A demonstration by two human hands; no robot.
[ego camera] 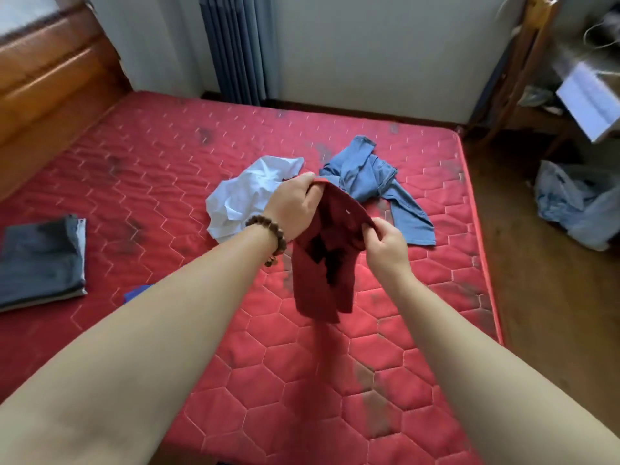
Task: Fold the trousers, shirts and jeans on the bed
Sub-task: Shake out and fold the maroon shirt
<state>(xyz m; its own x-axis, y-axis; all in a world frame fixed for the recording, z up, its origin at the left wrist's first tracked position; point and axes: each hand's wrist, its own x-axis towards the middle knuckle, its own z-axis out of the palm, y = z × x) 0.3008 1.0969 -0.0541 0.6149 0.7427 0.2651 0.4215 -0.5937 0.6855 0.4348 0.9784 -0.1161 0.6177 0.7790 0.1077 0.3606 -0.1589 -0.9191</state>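
bed: red quilted mattress (141,169), wooden headboard (50,72) at left
done: dark grey folded garment (42,260) at left
in hand: left hand (295,209) and right hand (385,246) grip a maroon shirt (323,273) in the air
left: white shirt (248,193), blue jeans (375,182), both crumpled

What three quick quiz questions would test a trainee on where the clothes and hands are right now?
1. True or false: both hands grip the dark red shirt above the mattress.
2. Which garment lies already folded at the left edge? A) the dark grey trousers B) the blue jeans C) the white shirt
3. Fill in: the beaded bracelet sits on the ___ wrist.

Key:
1. True: the left hand and right hand hold its top edge.
2. A
3. left
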